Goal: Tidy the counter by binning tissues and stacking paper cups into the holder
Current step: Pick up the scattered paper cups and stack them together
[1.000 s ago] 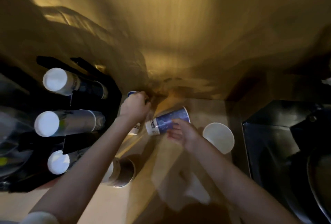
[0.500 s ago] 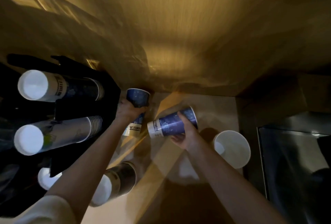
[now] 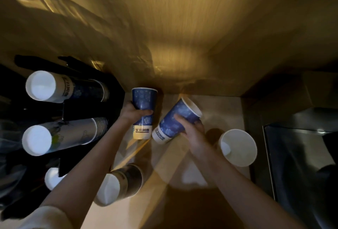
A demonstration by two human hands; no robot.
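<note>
Left hand [image 3: 134,114] has lifted its blue cup [image 3: 144,108] clear (seemingly higher).

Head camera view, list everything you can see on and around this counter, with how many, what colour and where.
Blue paper cup: one, blue with pale base band, held upside down in the left hand.
Second blue cup: one, blue, tilted, in the right hand.
White cup: one, white, standing open on the counter at right.
Dark cup: one, dark with white base, upside down on the counter near the front.
Cup stacks: three visible, white bases showing, in the black holder at left.
Counter: one, light wood tone.
Dark steel surface: one, far right; what it is I cannot tell.
Left hand: one, gripping a cup.
Right hand: one, gripping a cup.
</note>
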